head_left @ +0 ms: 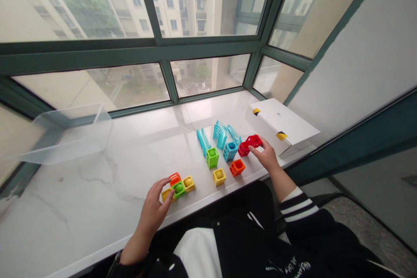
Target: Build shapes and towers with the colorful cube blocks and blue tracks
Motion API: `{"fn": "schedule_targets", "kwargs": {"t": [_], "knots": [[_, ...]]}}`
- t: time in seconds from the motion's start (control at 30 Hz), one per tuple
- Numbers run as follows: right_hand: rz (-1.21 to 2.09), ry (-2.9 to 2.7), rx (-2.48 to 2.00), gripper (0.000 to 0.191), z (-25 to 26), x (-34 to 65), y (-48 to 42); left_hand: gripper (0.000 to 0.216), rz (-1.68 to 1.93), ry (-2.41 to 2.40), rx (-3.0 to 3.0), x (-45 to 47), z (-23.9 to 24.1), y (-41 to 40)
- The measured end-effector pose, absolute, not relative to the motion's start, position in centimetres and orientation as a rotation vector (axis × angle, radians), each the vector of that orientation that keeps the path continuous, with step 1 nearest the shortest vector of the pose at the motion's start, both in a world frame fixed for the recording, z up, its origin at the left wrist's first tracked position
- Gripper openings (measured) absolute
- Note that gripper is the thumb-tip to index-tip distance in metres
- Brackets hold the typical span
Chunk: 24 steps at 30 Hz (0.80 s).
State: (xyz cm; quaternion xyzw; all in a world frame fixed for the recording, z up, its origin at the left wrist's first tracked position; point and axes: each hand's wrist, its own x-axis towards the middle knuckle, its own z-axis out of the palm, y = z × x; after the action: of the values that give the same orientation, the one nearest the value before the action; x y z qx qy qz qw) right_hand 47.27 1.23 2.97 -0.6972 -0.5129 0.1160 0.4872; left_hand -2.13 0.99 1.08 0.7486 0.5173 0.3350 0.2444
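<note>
My left hand (153, 205) curves around the left end of a cluster of openwork plastic cube blocks, thumb and fingers on either side of a yellow cube block (167, 195). In that cluster, a green cube block (178, 189) sits between this block and another yellow cube block (188, 183), with an orange cube block (174, 178) behind. On the right, my right hand (267, 156) pinches a red cube block (254, 140). Another red cube block (243, 149) is against it; whether the two are joined I cannot tell.
Nearby stand a blue cube block (230, 151), green cube block (212, 158), yellow cube block (219, 177) and orange cube block (237, 167). Behind lie clear blue track pieces (220, 134). A white box (286, 121) is at right, a clear bin (74, 137) at left, on the marble-patterned counter (130, 182).
</note>
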Motion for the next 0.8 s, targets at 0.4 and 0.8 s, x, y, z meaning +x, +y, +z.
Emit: {"fn": "schedule_targets", "kwargs": {"t": [0.4, 0.8], "knots": [[0.349, -1.281, -1.697, 0.074, -1.4, 47.7, 3.7, 0.037, 0.913, 1.449, 2.052, -2.5, 1.4, 0.9], [0.518, -1.344, -1.712, 0.063, -2.6, 48.5, 4.0, 0.038, 0.906, 1.448, 2.037, -2.3, 1.3, 0.8]]}}
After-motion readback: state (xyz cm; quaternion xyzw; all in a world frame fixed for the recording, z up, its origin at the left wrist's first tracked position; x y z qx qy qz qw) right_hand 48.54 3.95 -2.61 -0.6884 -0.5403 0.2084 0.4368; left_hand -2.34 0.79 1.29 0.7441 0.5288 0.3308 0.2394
